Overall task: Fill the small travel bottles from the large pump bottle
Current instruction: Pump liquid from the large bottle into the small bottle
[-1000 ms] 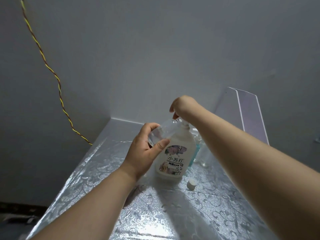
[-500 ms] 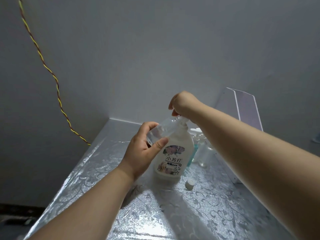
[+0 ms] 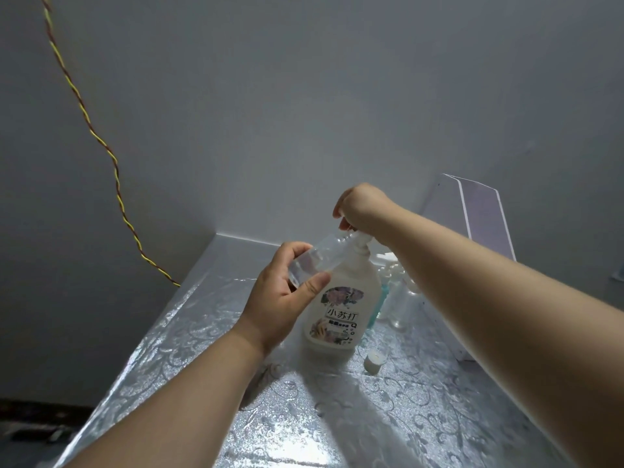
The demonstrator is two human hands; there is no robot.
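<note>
The left hand (image 3: 280, 298) reaches in from the lower left and grips a clear small bottle (image 3: 317, 261), thumb across its near side and fingers curled round the far side. The small bottle is tilted, base towards the palm and open mouth raised to the spout at the top of the pump bottle (image 3: 341, 305). A white cap (image 3: 374, 361) lies on the table (image 3: 405, 417), just beside the foot of the pump bottle on its right. The table has a shiny silver cover with a swirling pattern. The pump bottle stands upright on it, white, with a flowered label facing the camera. The right hand (image 3: 361, 206) sits on top of the pump, fingers bent down round the pump head, which it mostly hides. Behind the pump bottle, partly covered by the right forearm, stands a group of more bottles (image 3: 398, 298), clear ones and a teal one. A white panel (image 3: 479, 211) leans at the back right, and a twisted yellow and red wire (image 3: 101, 136) runs down the grey wall (image 3: 304, 96) to the table's far left edge
</note>
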